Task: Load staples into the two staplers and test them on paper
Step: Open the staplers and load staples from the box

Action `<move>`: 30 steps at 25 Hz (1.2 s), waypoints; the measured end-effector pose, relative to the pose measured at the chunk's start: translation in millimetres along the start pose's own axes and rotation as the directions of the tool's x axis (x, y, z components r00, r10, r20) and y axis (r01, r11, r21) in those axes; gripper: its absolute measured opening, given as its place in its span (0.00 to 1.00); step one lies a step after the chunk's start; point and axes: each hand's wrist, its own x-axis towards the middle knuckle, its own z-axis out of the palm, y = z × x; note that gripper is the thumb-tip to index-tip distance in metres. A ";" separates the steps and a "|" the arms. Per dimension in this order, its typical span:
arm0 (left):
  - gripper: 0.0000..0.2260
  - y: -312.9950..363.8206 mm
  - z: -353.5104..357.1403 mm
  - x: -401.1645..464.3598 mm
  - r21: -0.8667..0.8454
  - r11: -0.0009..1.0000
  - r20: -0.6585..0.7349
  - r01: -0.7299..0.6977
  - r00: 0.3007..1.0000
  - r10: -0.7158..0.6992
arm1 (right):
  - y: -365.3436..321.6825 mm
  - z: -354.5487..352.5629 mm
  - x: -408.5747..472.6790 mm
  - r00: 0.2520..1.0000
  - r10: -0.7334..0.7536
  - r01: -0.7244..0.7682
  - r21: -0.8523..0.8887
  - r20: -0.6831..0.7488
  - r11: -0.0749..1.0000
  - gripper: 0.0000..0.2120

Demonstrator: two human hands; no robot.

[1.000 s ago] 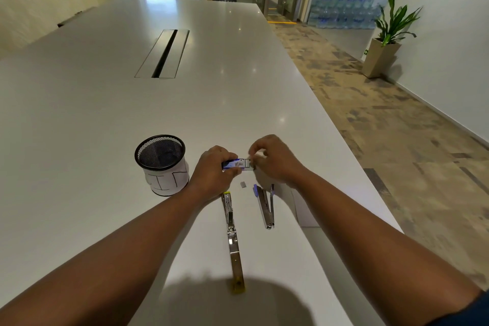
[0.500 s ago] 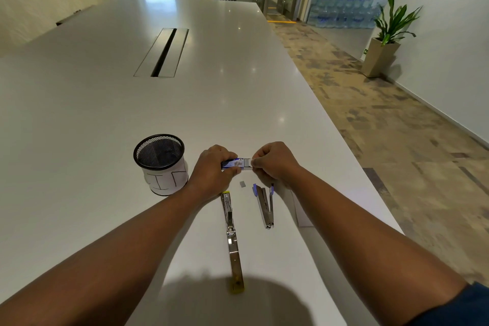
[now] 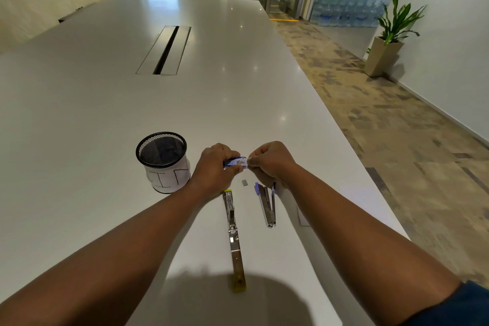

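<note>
Above the table, the right hand has closed its pinching grip on the staple box clasped by the left hand, so staples are probably coming out next.

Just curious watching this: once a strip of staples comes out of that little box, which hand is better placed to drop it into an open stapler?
Probably the right hand. It pinches the staple box at its open end, while the left hand grips the box body. The purple stapler lies open just below it.
</note>
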 end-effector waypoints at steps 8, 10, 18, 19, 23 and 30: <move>0.14 -1.1 1.7 0.8 0.016 1.000 0.002 0.000 1.000 0.000 | 1.4 -2.2 -4.6 0.998 -0.033 0.032 0.010 0.054 0.999 0.01; 0.13 -1.7 2.5 0.8 0.018 1.000 0.002 0.006 1.000 -0.006 | 2.3 -2.7 -6.9 0.997 -0.058 0.057 0.008 0.057 0.998 0.01; 0.20 4.4 -0.5 -5.4 0.008 0.995 0.026 0.102 0.994 -0.102 | 0.5 -8.7 -32.8 0.952 -0.213 0.273 -0.291 0.221 0.917 0.04; 0.21 6.4 -2.5 -6.6 0.008 0.994 0.031 0.113 0.993 -0.114 | -1.0 -7.5 -35.3 0.949 -0.213 0.287 -0.352 0.233 0.891 0.07; 0.19 17.5 -14.8 -19.6 -0.115 0.968 -0.008 0.222 0.975 -0.224 | -2.5 -1.2 -43.2 0.939 -0.248 0.335 -0.468 0.239 0.818 0.06; 0.09 39.0 -35.4 -69.0 -0.411 0.851 0.034 0.328 0.938 -0.345 | -3.1 2.7 -72.0 0.875 -0.468 0.471 -0.435 0.123 0.767 0.09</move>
